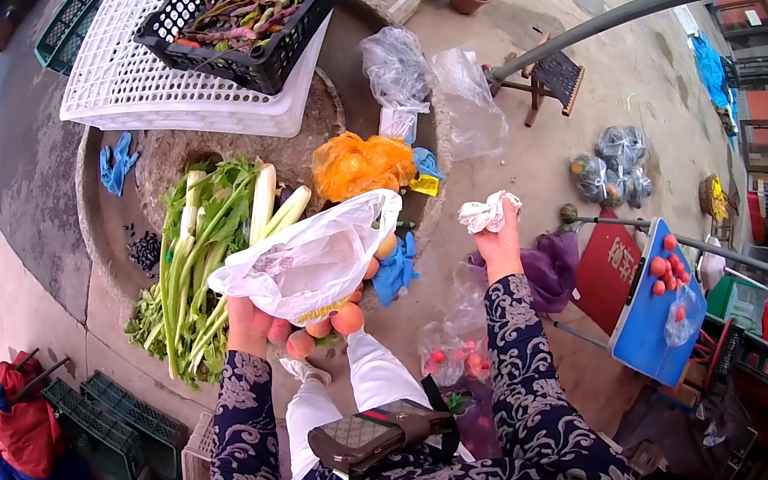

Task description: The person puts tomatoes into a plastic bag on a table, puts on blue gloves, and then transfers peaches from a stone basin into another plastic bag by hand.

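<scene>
In the head view, my left hand [246, 328] grips the near left edge of a white plastic bag [318, 265], its fingers partly hidden beneath the plastic. The bag's mouth gapes. Peaches [347, 319] show along its lower edge, and I cannot tell whether they lie in it or under it. My right hand [501, 244] is raised to the right, apart from the bag, and closed around a crumpled white wad [489, 212], paper or thin plastic. Celery [190, 269] lies just beyond my left hand. A blue glove [395, 268] rests beside the bag.
A stone basin [100, 233] bears the produce, an orange plastic bag [360, 162] and white crates [113, 57]. A black crate [268, 63] on top holds bean pods. At the right, a blue board [641, 311] carries tomatoes beside a metal pole [629, 19]. Green crates [95, 432] stand left.
</scene>
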Available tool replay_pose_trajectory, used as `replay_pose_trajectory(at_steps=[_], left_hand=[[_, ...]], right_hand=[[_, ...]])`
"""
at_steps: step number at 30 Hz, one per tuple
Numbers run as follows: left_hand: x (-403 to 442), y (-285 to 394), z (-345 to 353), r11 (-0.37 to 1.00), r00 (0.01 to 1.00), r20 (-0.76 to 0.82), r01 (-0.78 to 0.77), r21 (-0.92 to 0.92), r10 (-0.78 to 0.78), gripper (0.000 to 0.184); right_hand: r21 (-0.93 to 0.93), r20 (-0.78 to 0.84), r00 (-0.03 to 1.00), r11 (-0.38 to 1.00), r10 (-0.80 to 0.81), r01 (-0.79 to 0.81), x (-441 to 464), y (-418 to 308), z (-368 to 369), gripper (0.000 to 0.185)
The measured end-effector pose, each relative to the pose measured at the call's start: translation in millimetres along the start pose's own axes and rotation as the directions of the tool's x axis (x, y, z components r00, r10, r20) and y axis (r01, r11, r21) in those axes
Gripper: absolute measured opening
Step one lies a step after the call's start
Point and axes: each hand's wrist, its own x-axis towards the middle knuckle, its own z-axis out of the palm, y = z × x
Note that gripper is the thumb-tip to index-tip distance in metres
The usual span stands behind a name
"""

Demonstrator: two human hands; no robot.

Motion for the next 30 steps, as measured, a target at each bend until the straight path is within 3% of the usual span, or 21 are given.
replay_pose_trajectory(at_steps=[2,3,4,6,8,10,11,12,14,16,17,19,21,22,23,24,25,27,28,29,30], left_hand=[[1,-6,1,0.999,0.999,0.003,-0.038,-0.027,0.038,0.044],[3,-7,6,0.999,0.999,0.0,-0.043,-0.023,0.043,0.043],[1,-10,11,0.999,0.999,-0.001,-0.046,-0.02,0.046,0.043],[-11,-10,38,0.999,1.0,0.005,-0.016,-0.046,0.016,0.04],[-12,-11,34,0.999,0.999,-0.029,-0.046,-0.004,0.046,0.039],[-17,-9,35,1.0,1.0,0.0,-0.003,0.012,0.003,0.039],[-22,-8,35,1.0,1.0,0.014,0.017,0.015,-0.017,0.039],[-26,-6,34,0.999,0.999,0.033,0.037,0.019,-0.038,0.04],[-26,-12,-9,1.0,0.979,0.203,0.008,0.008,-0.009,0.042],[-48,-1,10,0.989,0.971,0.237,0.009,0.148,-0.044,0.044],[-54,2,1,0.98,0.996,0.091,0.004,0.198,-0.022,0.042],[-64,9,-17,0.942,0.999,0.043,-0.024,0.335,0.01,0.044],[-78,18,-31,0.872,0.997,-0.06,-0.007,0.49,0.041,0.056],[-80,20,-55,0.703,0.98,-0.037,-0.115,0.702,0.197,0.058],[-79,22,-87,0.472,0.942,0.029,-0.194,0.86,0.334,0.06],[-84,22,-109,0.199,0.887,0.131,-0.24,0.95,0.443,0.062],[-114,39,-77,0.028,0.85,0.1,-0.133,0.991,0.517,0.062],[-145,58,-81,-0.08,0.809,0.27,-0.269,0.96,0.522,0.061],[-158,65,-89,-0.134,0.781,0.352,-0.332,0.934,0.516,0.06],[-170,70,-98,-0.111,0.83,0.346,-0.332,0.937,0.437,0.067],[-177,76,-106,-0.159,0.846,0.374,-0.339,0.927,0.381,0.069]], right_hand=[[-0.08,-0.078,0.986,0.985,0.147,-0.154,5,-18,-2,0.067],[-0.216,-0.264,0.956,0.959,0.126,-0.186,3,-21,7,0.088],[-0.483,-0.178,0.982,0.865,0.055,-0.136,-11,-25,18,0.093],[-0.774,-0.107,0.915,0.61,-0.388,0.169,-14,-7,36,0.071],[-0.659,0.403,0.857,0.548,-0.321,0.515,-71,2,78,0.05],[-0.48,0.786,0.598,0.458,-0.154,0.748,-131,21,118,0.027],[-0.393,0.901,0.433,0.391,-0.015,0.832,-157,36,134,0.015],[-0.385,0.923,0.354,0.347,0.151,0.855,-186,51,153,0.014],[-0.273,0.935,0.178,0.304,0.306,0.913,-200,108,148,0.025],[-0.518,0.829,0.436,0.185,0.351,0.835,-218,150,142,0.04],[-0.503,0.84,0.45,0.122,0.303,0.856,-224,173,134,0.046],[-0.484,0.856,0.476,-0.014,0.201,0.875,-233,216,114,0.06],[-0.402,0.85,0.433,-0.161,0.301,0.901,-242,247,101,0.06],[-0.356,0.837,0.419,-0.231,0.35,0.905,-252,254,103,0.06],[-0.34,0.88,0.401,-0.25,0.256,0.907,-265,262,105,0.058],[-0.469,0.85,0.482,-0.111,0.21,0.876,-275,275,104,0.057],[-0.573,0.811,0.559,0.037,0.172,0.819,-283,291,105,0.056],[-0.438,0.895,0.444,-0.107,0.043,0.893,-297,310,116,0.055],[-0.581,0.726,0.662,-0.347,0.188,0.736,-307,331,110,0.056],[-0.775,0.632,0.767,0.099,0.112,0.624,-308,366,93,0.062],[-0.779,0.585,0.804,0.35,0.108,0.52,-310,393,84,0.066]])
